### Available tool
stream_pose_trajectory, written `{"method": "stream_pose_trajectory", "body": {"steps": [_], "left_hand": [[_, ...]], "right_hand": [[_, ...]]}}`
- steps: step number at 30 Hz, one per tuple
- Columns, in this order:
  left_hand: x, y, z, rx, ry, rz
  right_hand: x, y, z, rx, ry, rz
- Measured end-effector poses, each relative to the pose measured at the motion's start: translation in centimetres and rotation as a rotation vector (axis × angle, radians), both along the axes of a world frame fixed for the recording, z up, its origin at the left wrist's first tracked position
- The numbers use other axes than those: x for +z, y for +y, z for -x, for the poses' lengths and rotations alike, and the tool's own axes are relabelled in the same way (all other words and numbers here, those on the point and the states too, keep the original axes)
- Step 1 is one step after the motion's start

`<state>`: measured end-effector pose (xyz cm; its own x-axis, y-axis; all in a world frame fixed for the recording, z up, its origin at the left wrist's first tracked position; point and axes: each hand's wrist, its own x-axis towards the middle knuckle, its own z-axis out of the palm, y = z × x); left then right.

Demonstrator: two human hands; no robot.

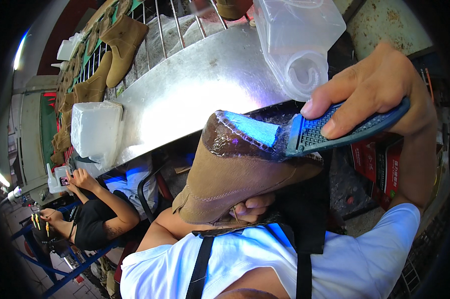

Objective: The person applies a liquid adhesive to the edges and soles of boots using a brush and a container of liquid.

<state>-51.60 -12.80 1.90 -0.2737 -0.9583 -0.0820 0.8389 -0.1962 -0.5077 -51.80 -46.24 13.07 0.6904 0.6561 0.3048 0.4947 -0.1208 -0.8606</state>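
A tan suede boot (pixel 245 184) is held up in front of my body. Its brown, stitched toe end (pixel 222 137) points up and away, and a patch there glows bright blue (pixel 250 129). My left hand (pixel 252 207) grips the boot from below; only curled fingers show, the rest being behind the boot. Between the thumb and fingers of my right hand (pixel 367 97) is a brush with a blue, textured handle (pixel 329 129). Its bristles (pixel 284 128) are at the edge of the glowing patch, seemingly touching it.
A shiny metal ledge (pixel 185 99) runs across ahead, with a translucent plastic container (pixel 98 130) at left and a larger jug (pixel 300 45) at right. More tan boots (pixel 120 50) line a wire rack. At left, another person (pixel 93 219) sits holding a phone (pixel 64 178). Red boxes (pixel 379 167) stand lower right.
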Motion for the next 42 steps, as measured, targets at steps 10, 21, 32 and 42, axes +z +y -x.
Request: {"method": "stream_pose_trajectory", "body": {"steps": [10, 21, 32, 42], "left_hand": [[0.8, 1.5, -1.5, 0.126, -0.475, -0.055], [4.6, 4.6, -17.2, 0.622, -2.256, -0.825], [5.1, -3.9, -36.8, 0.700, -3.919, -0.072], [0.2, -13.3, -48.0, 0.090, -3.862, 1.854]], "right_hand": [[-1.8, -3.9, 5.5, -0.598, 0.395, 0.015], [-8.8, -4.7, 7.7, -1.123, 0.200, -0.805], [-13.7, 0.2, 9.1, -1.272, 0.166, -0.881], [-15.4, 0.7, 11.4, -1.315, 0.046, -0.917]]}}
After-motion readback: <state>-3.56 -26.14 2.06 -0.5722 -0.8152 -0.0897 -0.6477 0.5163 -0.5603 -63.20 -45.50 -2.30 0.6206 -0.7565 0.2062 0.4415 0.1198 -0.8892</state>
